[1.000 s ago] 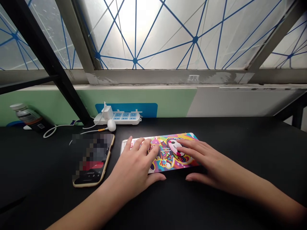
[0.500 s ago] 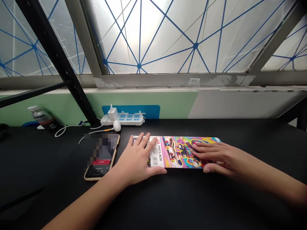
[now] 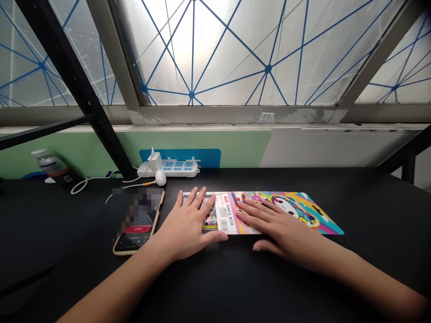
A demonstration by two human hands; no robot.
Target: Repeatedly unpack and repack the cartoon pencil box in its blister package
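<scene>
An office-like workroom is being shown, though the exact kind of room cannot be settled. Daylight is being let in through frosted window panes crossed by blue lines, and the panes are being carried by a grey window frame. A black counter is being crossed by a black metal strut, and a green wall panel is being seen behind it. A white power strip with a plugged-in charger, a smartphone and a bottle are being kept on the counter, where a pencil box is also being laid.
</scene>
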